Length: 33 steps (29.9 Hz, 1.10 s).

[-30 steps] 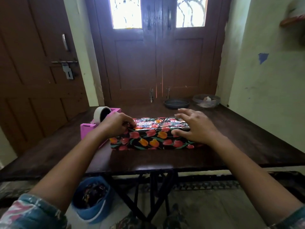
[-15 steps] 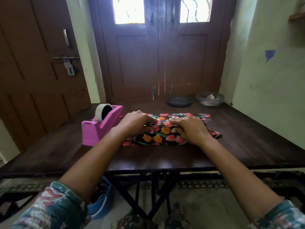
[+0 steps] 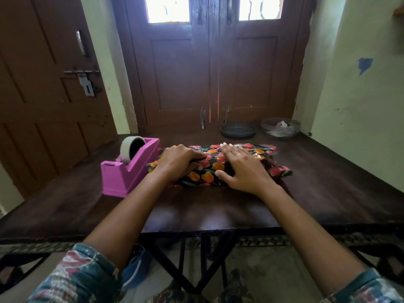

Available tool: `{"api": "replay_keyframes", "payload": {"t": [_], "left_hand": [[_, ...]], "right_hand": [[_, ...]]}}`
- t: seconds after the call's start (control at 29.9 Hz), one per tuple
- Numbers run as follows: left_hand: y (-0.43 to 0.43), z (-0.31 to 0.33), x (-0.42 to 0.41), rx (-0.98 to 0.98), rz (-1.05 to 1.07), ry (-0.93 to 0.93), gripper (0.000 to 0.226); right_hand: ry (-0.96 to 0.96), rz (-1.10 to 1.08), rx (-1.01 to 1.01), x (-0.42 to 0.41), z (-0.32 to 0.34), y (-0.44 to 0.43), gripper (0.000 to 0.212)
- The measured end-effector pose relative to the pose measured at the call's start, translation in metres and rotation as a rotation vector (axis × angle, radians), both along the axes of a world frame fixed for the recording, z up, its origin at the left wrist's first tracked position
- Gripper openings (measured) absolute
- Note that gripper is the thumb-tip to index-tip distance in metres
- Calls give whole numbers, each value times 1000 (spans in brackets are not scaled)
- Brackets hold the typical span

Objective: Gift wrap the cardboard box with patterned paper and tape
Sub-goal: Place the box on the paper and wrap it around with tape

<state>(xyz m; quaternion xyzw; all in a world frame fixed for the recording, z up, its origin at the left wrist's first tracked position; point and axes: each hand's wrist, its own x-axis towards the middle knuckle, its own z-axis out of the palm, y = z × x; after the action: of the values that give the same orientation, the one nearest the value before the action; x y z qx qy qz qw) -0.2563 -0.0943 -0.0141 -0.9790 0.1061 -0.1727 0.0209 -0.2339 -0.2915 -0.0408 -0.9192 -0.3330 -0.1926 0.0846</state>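
- At the centre of the frame, on the dark table [image 3: 218, 211], lies the parcel [image 3: 209, 178], long side across the view, with patterned paper [image 3: 247, 147] covering its top and near face.
- The left hand [image 3: 178, 160] has its fingers curled and grips the paper on the parcel's left part. The right hand [image 3: 242, 169] lies flat on top, fingers straight and slightly spread, thumb on the near face.
- The step looks like holding the overlap closed for taping. The flat right palm should bear down on the join so the paper stays taut.
- Only the left hand should be freed, because the pink dispenser [image 3: 122, 178] with its tape roll [image 3: 129, 145] stands just left of the parcel.
- The paper should be drawn snug before any strip goes on. The right end [image 3: 279, 171] is crumpled and open, so it likely needs folding afterwards.
- Hidden: the cardboard box itself, the seam under both hands, and the left thumb. Whether any tape is already stuck on, I cannot tell.
- Toward the upper right of the table sit a dark dish [image 3: 238, 130] and a clear bowl [image 3: 281, 127]. The bowl's contents are unclear.
- Low in the frame, a blue bucket [image 3: 135, 267] under the table is mostly hidden behind the left forearm.
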Motion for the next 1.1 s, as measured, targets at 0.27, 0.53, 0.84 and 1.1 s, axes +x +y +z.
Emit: {"api": "replay_keyframes", "payload": {"t": [0.27,0.53,0.84,1.1], "left_hand": [[-2,-2,-1,-12,15,-37,41],[-5,-9,-2,-49,30,-103,39],[-3,-19,-6,-219,-17,-89,40],[39,1,-34,-614,254,-315,19]], "right_hand": [[-106,-43,130,2,-14,9,46],[-113,-58,179,2,-16,12,47],[-122,-95,254,-1,-24,18,47],[-116,-104,276,-1,-25,20,45]]}}
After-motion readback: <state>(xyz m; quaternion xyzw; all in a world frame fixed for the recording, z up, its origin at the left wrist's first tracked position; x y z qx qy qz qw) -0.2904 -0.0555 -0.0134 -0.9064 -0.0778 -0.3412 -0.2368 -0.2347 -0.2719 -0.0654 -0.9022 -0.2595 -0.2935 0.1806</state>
